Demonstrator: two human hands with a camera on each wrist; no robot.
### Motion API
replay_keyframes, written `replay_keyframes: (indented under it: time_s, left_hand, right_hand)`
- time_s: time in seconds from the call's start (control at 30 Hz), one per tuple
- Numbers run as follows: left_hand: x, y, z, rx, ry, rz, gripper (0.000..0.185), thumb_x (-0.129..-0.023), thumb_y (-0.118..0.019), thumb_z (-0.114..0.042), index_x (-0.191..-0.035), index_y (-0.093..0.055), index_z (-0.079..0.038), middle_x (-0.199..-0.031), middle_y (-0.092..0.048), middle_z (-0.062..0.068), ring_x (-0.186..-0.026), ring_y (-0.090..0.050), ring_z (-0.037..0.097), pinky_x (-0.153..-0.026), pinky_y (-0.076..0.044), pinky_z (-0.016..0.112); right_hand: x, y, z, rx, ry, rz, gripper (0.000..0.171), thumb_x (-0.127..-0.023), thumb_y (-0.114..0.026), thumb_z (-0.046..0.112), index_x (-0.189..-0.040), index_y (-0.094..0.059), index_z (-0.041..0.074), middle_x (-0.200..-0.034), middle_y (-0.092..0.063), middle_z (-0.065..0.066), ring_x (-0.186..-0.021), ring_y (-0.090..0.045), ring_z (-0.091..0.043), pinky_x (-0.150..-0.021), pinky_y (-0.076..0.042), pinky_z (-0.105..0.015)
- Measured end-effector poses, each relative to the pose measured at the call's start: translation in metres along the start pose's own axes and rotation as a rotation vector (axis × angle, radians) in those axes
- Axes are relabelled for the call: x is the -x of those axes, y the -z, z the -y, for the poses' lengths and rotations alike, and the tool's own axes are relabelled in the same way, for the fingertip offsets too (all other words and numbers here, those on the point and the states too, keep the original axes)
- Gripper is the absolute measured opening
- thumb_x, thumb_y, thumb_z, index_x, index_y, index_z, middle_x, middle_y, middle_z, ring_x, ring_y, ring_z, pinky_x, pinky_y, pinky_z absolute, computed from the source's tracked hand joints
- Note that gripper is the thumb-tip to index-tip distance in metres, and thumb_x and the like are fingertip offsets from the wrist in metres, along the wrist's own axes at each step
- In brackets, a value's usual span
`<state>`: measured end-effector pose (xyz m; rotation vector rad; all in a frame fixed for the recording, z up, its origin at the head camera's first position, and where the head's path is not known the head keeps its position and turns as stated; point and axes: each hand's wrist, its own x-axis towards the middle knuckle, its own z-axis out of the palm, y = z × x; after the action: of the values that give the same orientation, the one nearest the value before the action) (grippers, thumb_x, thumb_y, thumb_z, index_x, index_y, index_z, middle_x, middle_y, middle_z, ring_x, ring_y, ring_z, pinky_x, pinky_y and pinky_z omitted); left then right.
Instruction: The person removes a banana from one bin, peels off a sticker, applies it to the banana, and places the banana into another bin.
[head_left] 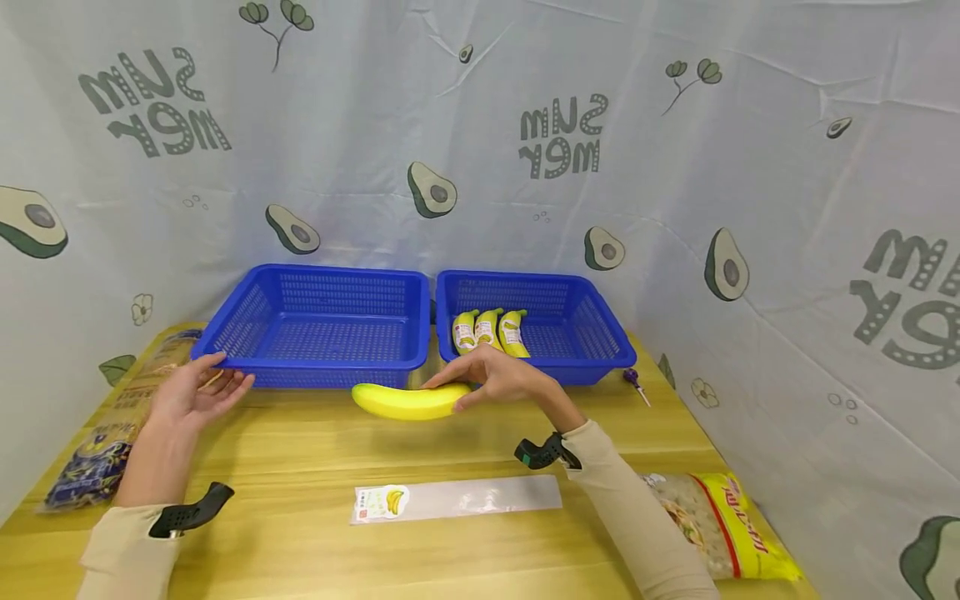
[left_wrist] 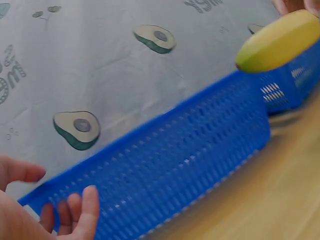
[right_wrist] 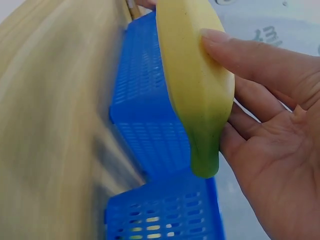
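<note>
My right hand [head_left: 495,377] holds a yellow banana [head_left: 408,402] by its right part, above the table in front of the two baskets. In the right wrist view the thumb lies along the banana [right_wrist: 195,65], its green stem end pointing down and the other fingers behind it. My left hand [head_left: 197,396] is at the front left corner of the left blue basket [head_left: 315,364], thumb near the rim and fingers loosely bent before its wall. A wide gap shows between thumb and fingers in the left wrist view. That basket has nothing inside.
Three labelled bananas [head_left: 487,329] lie in the right blue basket [head_left: 577,367]. A clear plastic sleeve with a banana label [head_left: 457,499] lies flat on the table [head_left: 300,550]. Packaged food bags [head_left: 97,458] [head_left: 720,525] flank both sides; a purple lollipop [head_left: 633,379] lies at right.
</note>
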<state>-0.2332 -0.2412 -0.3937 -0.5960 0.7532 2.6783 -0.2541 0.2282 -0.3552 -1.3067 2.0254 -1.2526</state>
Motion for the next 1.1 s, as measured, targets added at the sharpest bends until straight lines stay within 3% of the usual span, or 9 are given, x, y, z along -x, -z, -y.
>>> replay_keyframes:
  time_s: [0.07,0.2,0.33,0.43,0.53,0.63,0.77,0.93,1.1]
  left_hand:
    - [-0.002,0.000,0.008,-0.105,0.009,0.062,0.005,-0.107,-0.064,-0.005,-0.107,-0.063,-0.010,-0.095,-0.061,0.012,-0.090,-0.067,0.026,-0.090,-0.065,0.044]
    - [-0.008,-0.001,0.026,-0.291,0.028,0.201,0.015,-0.107,-0.062,-0.001,-0.098,-0.073,-0.004,-0.103,-0.066,0.014,-0.096,-0.071,0.028,-0.094,-0.064,0.044]
    - [-0.014,0.001,0.045,-0.553,0.020,0.383,0.019,-0.111,-0.057,-0.002,-0.111,-0.076,-0.004,-0.115,-0.075,0.012,-0.108,-0.075,0.024,-0.101,-0.061,0.039]
    - [-0.019,0.001,0.059,-0.833,-0.029,0.511,0.023,-0.113,-0.055,-0.006,-0.129,-0.070,0.002,-0.124,-0.077,0.008,-0.115,-0.075,0.019,-0.103,-0.060,0.035]
    - [-0.020,-0.004,0.075,-1.079,-0.055,0.574,0.036,-0.112,-0.060,-0.011,-0.138,-0.062,0.013,-0.127,-0.077,0.011,-0.114,-0.075,0.021,-0.098,-0.062,0.035]
    - [-0.017,-0.012,0.091,-1.261,-0.057,0.614,0.043,-0.108,-0.068,-0.014,-0.137,-0.061,0.017,-0.122,-0.078,0.017,-0.105,-0.076,0.023,-0.084,-0.064,0.034]
    - [-0.010,-0.019,0.105,-1.432,-0.095,0.704,0.035,-0.101,-0.076,-0.011,-0.125,-0.069,0.014,-0.110,-0.078,0.019,-0.091,-0.074,0.020,-0.064,-0.059,0.029]
    - [-0.003,-0.026,0.119,-1.547,-0.197,0.852,0.026,-0.095,-0.080,-0.005,-0.113,-0.073,0.013,-0.102,-0.077,0.013,-0.089,-0.072,0.016,-0.072,-0.061,0.026]
    - [0.003,-0.034,0.135,-1.627,-0.238,0.833,0.027,-0.086,-0.089,-0.003,-0.106,-0.074,0.006,-0.098,-0.071,0.009,-0.085,-0.067,0.016,-0.076,-0.059,0.025]
  right_hand:
    - [0.003,-0.004,-0.003,-0.011,0.000,-0.005,0.046,-0.093,-0.076,-0.013,-0.138,-0.063,-0.016,-0.138,-0.068,-0.030,-0.121,-0.069,-0.022,-0.102,-0.060,-0.037]
    - [0.009,-0.007,-0.009,-0.014,-0.017,-0.025,0.046,-0.093,-0.076,-0.015,-0.137,-0.063,-0.017,-0.138,-0.067,-0.031,-0.122,-0.069,-0.023,-0.102,-0.060,-0.036]
    - [0.014,-0.012,-0.015,-0.005,-0.042,-0.027,0.046,-0.093,-0.077,-0.012,-0.137,-0.064,-0.016,-0.138,-0.068,-0.029,-0.120,-0.070,-0.022,-0.100,-0.060,-0.034]
    - [0.017,-0.015,-0.019,0.019,-0.044,-0.037,0.045,-0.093,-0.078,-0.010,-0.136,-0.065,-0.015,-0.137,-0.069,-0.028,-0.117,-0.071,-0.022,-0.098,-0.061,-0.033]
    - [0.020,-0.020,-0.024,0.018,-0.047,-0.052,0.043,-0.093,-0.078,-0.011,-0.134,-0.066,-0.016,-0.135,-0.069,-0.029,-0.119,-0.071,-0.024,-0.101,-0.060,-0.035]
    - [0.021,-0.025,-0.031,0.005,-0.062,-0.067,0.043,-0.093,-0.077,-0.012,-0.134,-0.065,-0.017,-0.135,-0.069,-0.030,-0.123,-0.070,-0.029,-0.104,-0.059,-0.037]
    - [0.021,-0.029,-0.040,0.005,-0.090,-0.069,0.044,-0.093,-0.077,-0.012,-0.135,-0.064,-0.017,-0.135,-0.069,-0.030,-0.124,-0.069,-0.033,-0.106,-0.058,-0.037]
    - [0.023,-0.031,-0.046,0.026,-0.115,-0.070,0.045,-0.092,-0.078,-0.012,-0.135,-0.065,-0.016,-0.135,-0.070,-0.028,-0.127,-0.068,-0.035,-0.108,-0.057,-0.037]
    - [0.024,-0.031,-0.051,0.026,-0.128,-0.071,0.045,-0.092,-0.079,-0.012,-0.135,-0.066,-0.014,-0.137,-0.069,-0.027,-0.131,-0.067,-0.037,-0.110,-0.055,-0.039]
